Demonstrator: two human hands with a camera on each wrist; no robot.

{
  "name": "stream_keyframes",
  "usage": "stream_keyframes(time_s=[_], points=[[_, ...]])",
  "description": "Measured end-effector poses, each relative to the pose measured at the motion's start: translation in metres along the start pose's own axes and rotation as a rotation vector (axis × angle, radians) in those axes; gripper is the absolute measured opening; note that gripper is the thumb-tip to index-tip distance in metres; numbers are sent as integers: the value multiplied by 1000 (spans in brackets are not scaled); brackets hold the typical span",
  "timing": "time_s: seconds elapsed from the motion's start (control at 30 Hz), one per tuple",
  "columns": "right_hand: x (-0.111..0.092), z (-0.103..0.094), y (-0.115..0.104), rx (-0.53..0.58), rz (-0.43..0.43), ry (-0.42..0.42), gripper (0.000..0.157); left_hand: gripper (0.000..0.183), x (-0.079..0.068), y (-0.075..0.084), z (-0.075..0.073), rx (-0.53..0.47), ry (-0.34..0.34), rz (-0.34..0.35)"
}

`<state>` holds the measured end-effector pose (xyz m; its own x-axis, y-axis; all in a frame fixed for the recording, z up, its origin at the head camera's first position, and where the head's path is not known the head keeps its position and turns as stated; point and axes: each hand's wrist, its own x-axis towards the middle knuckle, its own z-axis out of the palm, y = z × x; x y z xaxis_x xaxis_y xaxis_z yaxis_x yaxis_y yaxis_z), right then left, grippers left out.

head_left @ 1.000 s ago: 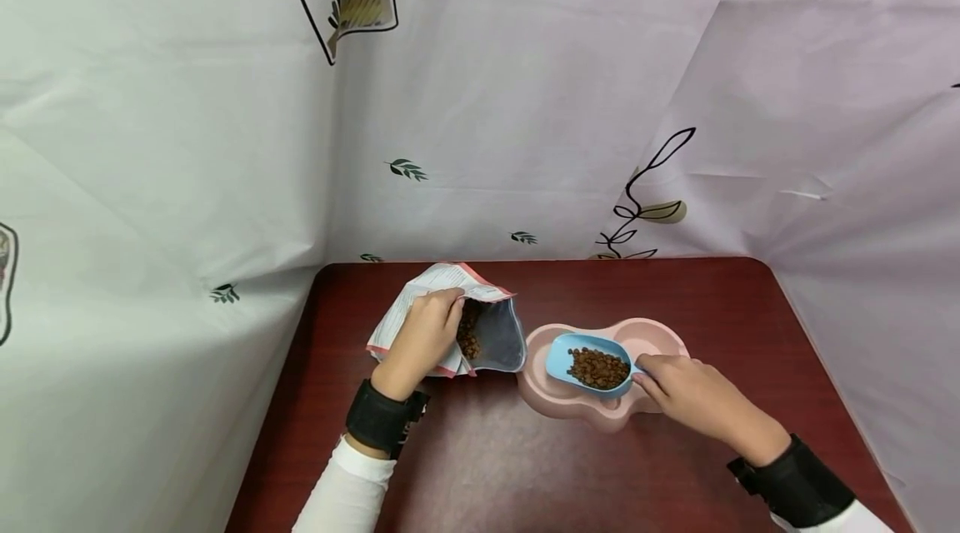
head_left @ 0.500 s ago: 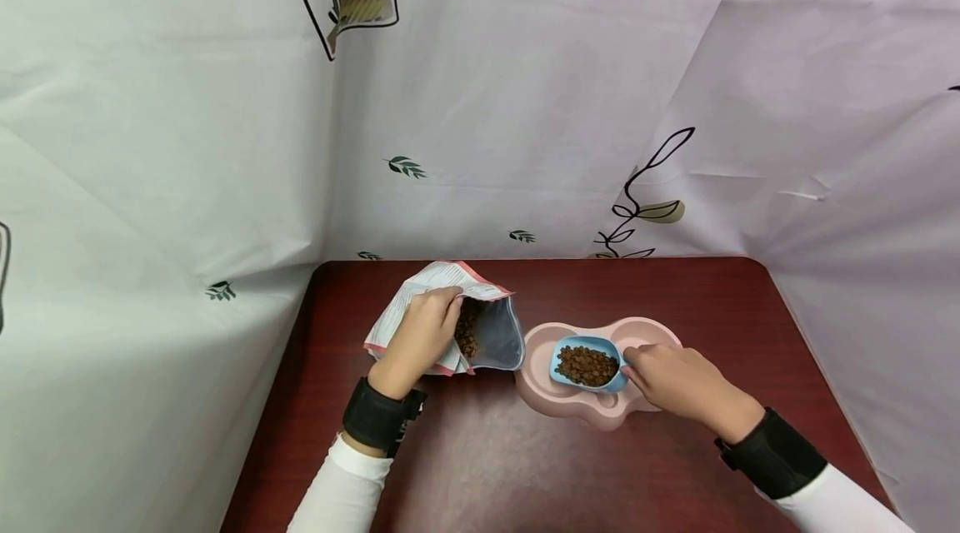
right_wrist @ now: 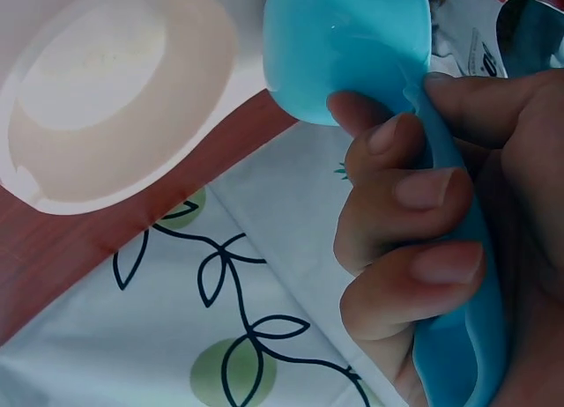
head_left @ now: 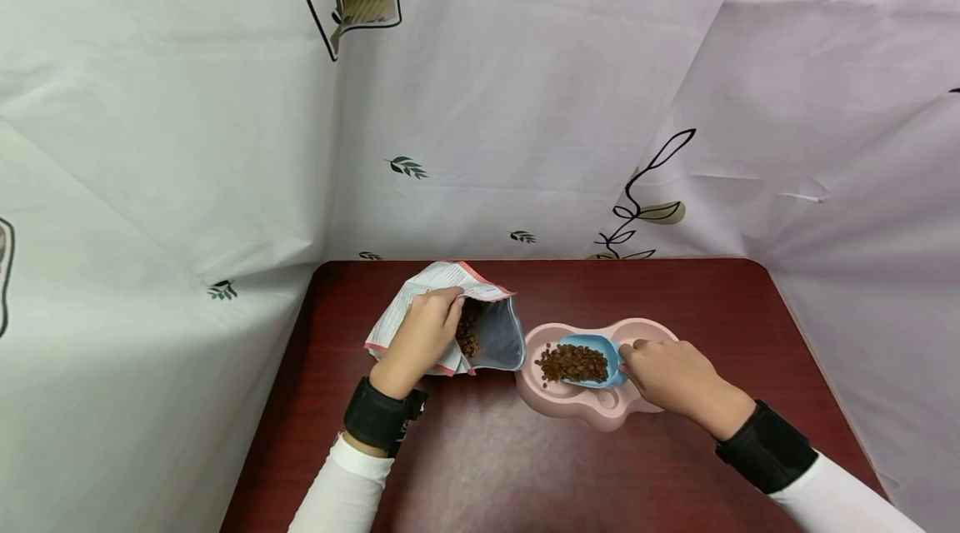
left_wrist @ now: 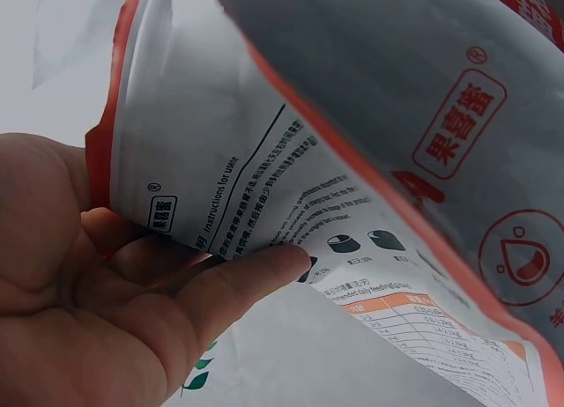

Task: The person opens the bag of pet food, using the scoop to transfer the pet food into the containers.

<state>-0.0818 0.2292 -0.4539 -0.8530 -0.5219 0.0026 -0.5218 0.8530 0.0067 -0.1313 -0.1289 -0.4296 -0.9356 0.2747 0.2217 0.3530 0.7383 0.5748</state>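
With curled fingers my right hand (head_left: 678,379) (right_wrist: 405,204) grips the handle of a blue scoop (head_left: 612,360) (right_wrist: 344,50). The scoop tilts over the left basin of a pink double pet bowl (head_left: 555,405), and brown kibble (head_left: 573,362) spills off its front lip into that basin. On the left, an opened pet food bag (head_left: 437,277) lies on its side, its mouth facing the bowl. My left hand (head_left: 422,329) (left_wrist: 115,310) pinches the upper edge of that mouth between thumb and fingers. More kibble (head_left: 468,329) shows inside the bag.
A dark red wooden table (head_left: 480,466) carries the bag and the bowl, which sit side by side. The bowl's right basin (head_left: 648,337) lies partly behind my right hand. A white patterned cloth (head_left: 480,141) hangs behind the table and along its sides.
My right hand has moved slightly left and tilted the scoop, so kibble slides from it into the left basin. My left hand and the bag stay as they were.
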Motion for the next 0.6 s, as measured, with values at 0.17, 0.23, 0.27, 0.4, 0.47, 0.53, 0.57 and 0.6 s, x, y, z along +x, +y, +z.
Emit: stream_keyframes(time_s=[0.17, 0.23, 0.27, 0.4, 0.47, 0.53, 0.57, 0.6], points=[[1, 0, -2, -55, -16, 77, 24, 25, 0, 1, -1, -1, 0, 1], [1, -1, -2, -81, -26, 112, 26, 25, 0, 1, -1, 0, 4, 3], [1, -1, -3, -94, -33, 133, 26, 25, 0, 1, -1, 0, 5, 5], [1, -1, -4, -146, -66, 218, 28, 25, 1, 2, -1, 4, 2, 6], [1, 0, -4, -168, -83, 255, 26, 25, 0, 1, -1, 3, -4, 4], [0, 1, -4, -185, -99, 287, 25, 26, 0, 1, -1, 2, -7, 0], [0, 1, -4, -190, -106, 301, 25, 26, 0, 1, -1, 2, -6, 0], [0, 2, -3, -195, -114, 315, 25, 26, 0, 1, -1, -1, -7, 0]])
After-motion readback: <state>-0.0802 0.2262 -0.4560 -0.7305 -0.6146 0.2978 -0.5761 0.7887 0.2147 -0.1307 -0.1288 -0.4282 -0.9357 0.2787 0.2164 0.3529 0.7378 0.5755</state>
